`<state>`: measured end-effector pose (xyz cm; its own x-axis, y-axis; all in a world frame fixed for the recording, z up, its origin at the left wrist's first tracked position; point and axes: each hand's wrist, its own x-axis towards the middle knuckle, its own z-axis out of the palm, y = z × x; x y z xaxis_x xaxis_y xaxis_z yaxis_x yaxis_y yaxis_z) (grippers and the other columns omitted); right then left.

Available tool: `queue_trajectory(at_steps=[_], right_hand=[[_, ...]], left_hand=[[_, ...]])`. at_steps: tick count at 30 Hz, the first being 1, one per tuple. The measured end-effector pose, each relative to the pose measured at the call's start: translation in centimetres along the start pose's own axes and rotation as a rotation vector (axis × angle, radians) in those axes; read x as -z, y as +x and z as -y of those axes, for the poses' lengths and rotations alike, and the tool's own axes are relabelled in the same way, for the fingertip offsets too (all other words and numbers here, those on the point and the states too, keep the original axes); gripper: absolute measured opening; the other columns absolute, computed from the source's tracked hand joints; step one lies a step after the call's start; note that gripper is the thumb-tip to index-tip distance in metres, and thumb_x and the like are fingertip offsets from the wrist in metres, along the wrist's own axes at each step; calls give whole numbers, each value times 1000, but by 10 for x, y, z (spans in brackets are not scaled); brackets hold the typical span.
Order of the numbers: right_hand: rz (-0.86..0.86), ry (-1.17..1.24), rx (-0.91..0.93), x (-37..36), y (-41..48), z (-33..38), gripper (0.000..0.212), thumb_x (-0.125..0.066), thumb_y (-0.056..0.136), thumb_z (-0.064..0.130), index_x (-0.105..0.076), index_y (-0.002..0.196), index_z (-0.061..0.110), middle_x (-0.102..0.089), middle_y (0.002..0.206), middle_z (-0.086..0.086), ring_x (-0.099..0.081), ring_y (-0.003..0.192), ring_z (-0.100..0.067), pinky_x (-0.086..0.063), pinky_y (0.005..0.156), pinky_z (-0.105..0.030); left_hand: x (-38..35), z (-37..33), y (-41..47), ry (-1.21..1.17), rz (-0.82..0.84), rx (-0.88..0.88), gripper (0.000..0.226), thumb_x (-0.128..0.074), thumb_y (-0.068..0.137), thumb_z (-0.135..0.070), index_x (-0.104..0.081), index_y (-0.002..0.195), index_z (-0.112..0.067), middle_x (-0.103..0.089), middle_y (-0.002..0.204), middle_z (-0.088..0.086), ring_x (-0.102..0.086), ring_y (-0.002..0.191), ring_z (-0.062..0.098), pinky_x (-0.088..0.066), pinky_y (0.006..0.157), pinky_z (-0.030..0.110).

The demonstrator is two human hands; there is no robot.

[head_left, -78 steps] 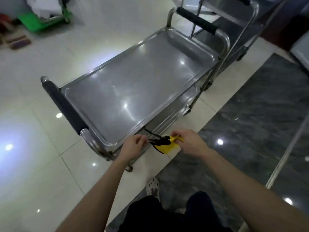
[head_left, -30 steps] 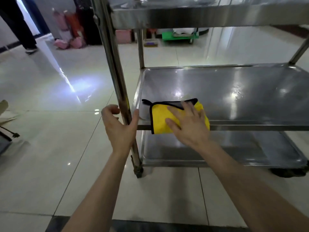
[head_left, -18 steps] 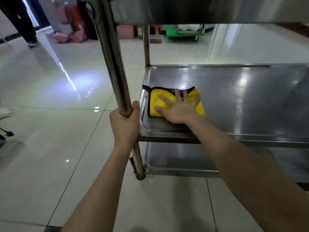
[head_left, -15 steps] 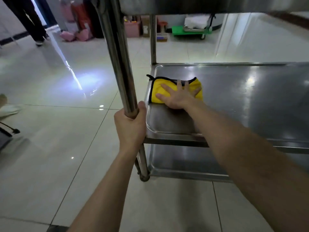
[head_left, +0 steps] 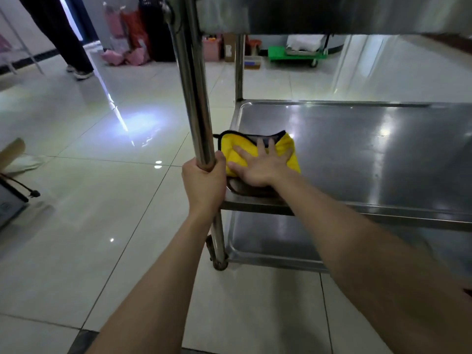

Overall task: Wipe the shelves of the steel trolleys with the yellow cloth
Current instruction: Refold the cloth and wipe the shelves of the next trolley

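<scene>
Steel middle shelf (head_left: pixel 357 154) bears one yellow cloth (head_left: pixel 231 154) under flat-spread right hand (head_left: pixel 258 169); left hand (head_left: pixel 203 185) grips post (head_left: pixel 196 98).

The middle shelf (head_left: pixel 357 154) of the steel trolley (head_left: pixel 194 80) in front of me is a shallow tray with a raised rim. The yellow cloth (head_left: pixel 233 152) lies flat on it near the front left corner, just beside the upright post, with my right hand (head_left: pixel 260 166) spread on top. The rest of that shelf is bare, shiny metal. Below it sits the bottom shelf (head_left: pixel 270 245), just above the pale tiled floor (head_left: pixel 102 226) that carries the trolley.
</scene>
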<state>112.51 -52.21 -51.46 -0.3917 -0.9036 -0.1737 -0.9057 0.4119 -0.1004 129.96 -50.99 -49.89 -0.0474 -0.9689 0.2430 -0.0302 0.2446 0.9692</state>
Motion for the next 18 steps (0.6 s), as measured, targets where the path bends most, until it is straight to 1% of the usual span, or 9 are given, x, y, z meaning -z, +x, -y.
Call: queue_trajectory(at_steps=[3, 5, 8, 10, 12, 14, 16, 17, 18], right_hand=[[-66, 9, 61, -22, -60, -4, 77, -1, 83, 95, 3, 155, 70, 10, 179, -3, 16, 162, -40, 18, 111, -83], [-49, 27, 51, -22, -84, -13, 72, -2, 86, 94, 1, 154, 72, 9, 179, -1, 15, 163, -37, 17, 113, -81], [-16, 43, 16, -17, -109, -48, 69, -8, 90, 92, -1, 155, 72, 10, 179, 1, 16, 164, -32, 14, 118, -78], [-24, 63, -62, -15, -124, -90, 69, -9, 90, 92, -2, 155, 72, 9, 179, 3, 15, 164, -30, 12, 120, -77], [-34, 85, -174, -12, -141, -140, 72, -8, 87, 94, -2, 155, 73, 7, 180, 4, 13, 164, -28, 11, 121, -75], [-38, 106, -278, -9, -157, -180, 77, -7, 82, 97, -3, 155, 73, 6, 180, 5, 12, 165, -28, 9, 122, -74], [-36, 105, -321, -7, -164, -199, 79, -8, 80, 98, -2, 155, 73, 7, 180, 5, 12, 165, -29, 10, 121, -74], [-31, 103, -321, -7, -165, -200, 79, -8, 81, 98, -2, 155, 72, 8, 180, 4, 13, 164, -29, 11, 121, -75], [-28, 108, -316, -8, -164, -199, 79, -9, 82, 98, -1, 156, 71, 9, 179, 3, 14, 164, -30, 12, 120, -75]], left_hand=[[2, -5, -1, 35, -14, 28, 49, -68, 92, -33, -33, 60, -21, -32, 56, 0, -33, 55, 20, -33, 53, 35], [4, -8, -1, 45, 3, 64, 44, -68, 89, -38, -41, 61, -19, -41, 57, 10, -45, 54, 23, -42, 55, 39], [9, -7, 0, 88, 29, 95, 41, -68, 89, -43, -55, 67, -11, -61, 65, 26, -65, 61, 40, -60, 66, 50], [11, -9, 0, 133, 48, 88, 43, -67, 92, -44, -66, 74, -5, -71, 63, 12, -72, 62, 28, -64, 72, 49], [12, -9, 2, 199, 39, 67, 38, -69, 95, -45, -73, 86, -8, -76, 71, 2, -73, 67, 18, -65, 81, 46], [13, -14, -2, 221, -48, 43, 41, -76, 93, -48, -61, 100, -11, -71, 88, 1, -68, 80, 19, -61, 86, 45], [13, -16, -19, 274, -253, -34, 52, -83, 86, -50, -45, 102, -18, -56, 95, -2, -57, 84, 22, -54, 81, 43], [10, -15, -34, 316, -332, -159, 51, -82, 86, -49, -41, 101, -22, -50, 95, -5, -51, 84, 21, -49, 77, 40], [4, -14, -52, 361, -330, -332, 45, -79, 90, -46, -40, 99, -25, -46, 94, -7, -48, 84, 19, -45, 74, 36]])
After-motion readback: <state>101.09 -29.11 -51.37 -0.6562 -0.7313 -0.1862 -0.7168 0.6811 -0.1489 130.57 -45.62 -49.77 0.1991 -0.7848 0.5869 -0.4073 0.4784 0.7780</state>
